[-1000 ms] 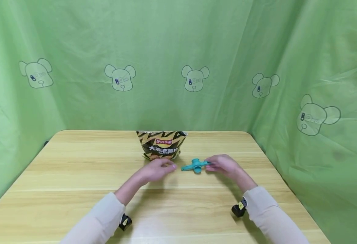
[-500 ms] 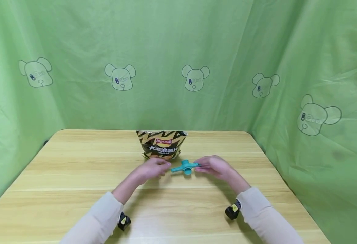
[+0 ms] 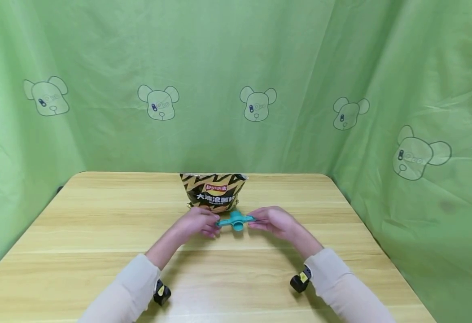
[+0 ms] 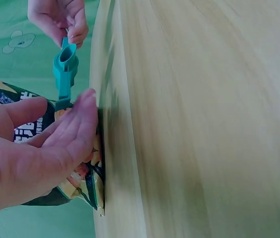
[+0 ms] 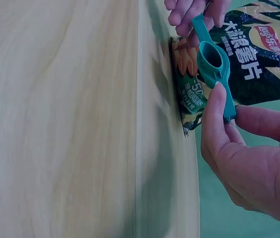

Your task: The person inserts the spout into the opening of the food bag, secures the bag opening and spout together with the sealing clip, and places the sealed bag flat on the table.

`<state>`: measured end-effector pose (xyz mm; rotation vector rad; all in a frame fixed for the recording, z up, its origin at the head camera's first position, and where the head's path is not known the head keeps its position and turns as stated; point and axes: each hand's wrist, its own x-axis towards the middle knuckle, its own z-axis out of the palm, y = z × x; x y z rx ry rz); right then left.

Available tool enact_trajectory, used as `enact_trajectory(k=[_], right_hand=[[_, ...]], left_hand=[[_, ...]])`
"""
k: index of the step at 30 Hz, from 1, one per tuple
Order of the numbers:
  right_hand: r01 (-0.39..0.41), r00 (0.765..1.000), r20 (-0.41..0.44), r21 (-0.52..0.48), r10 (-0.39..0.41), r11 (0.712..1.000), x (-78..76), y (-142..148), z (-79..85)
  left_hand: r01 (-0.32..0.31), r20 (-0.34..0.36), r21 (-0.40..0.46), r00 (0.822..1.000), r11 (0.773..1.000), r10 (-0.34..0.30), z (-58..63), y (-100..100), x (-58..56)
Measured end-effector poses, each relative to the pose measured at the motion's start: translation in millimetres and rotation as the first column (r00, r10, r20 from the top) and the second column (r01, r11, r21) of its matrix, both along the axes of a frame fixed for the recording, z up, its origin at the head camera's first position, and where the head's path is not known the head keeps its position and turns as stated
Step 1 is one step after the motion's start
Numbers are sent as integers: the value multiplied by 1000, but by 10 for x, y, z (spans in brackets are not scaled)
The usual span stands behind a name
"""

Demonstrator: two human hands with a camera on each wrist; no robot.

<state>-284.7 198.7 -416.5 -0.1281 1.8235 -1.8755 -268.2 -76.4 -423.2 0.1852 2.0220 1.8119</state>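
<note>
A teal bag clip with a round pouring spout (image 3: 237,220) is held level above the table, just in front of a black-and-yellow Lay's chip bag (image 3: 216,190). My right hand (image 3: 274,220) pinches the clip's right end between thumb and fingers, seen closely in the right wrist view (image 5: 259,148). At the other end, my left hand (image 3: 197,222) has its thumb and fingertips on either side of the clip's tip and pinches it. In the left wrist view, the left fingers (image 4: 80,121) lie fairly straight and partly cover the chip bag, which stands upright.
The wooden table (image 3: 236,278) spreads around both forearms. Green curtains (image 3: 211,134) with bear-head outlines hang behind it and at its sides. A small black camera (image 3: 162,294) is strapped at the left wrist and another black camera (image 3: 300,281) at the right.
My right hand has carried the clip leftward to my left hand. The left hand has shifted slightly left and now grips the clip's left end. The chip bag stays put.
</note>
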Motion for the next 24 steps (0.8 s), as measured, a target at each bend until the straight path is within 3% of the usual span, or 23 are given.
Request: enact_trajectory(k=[12, 18, 24], right_hand=[[-57, 998, 39, -9, 57, 998, -26, -50, -32], [-166, 984, 61, 5, 165, 986, -70, -72, -9], [-268, 963, 48, 121, 264, 956, -126, -185, 53]], left_hand=[[-26, 10, 22, 1000, 999, 26, -19, -112, 20], [-33, -8, -7, 999, 999, 33, 1, -184, 8], [-43, -27, -47, 999, 998, 41, 44, -239, -9]])
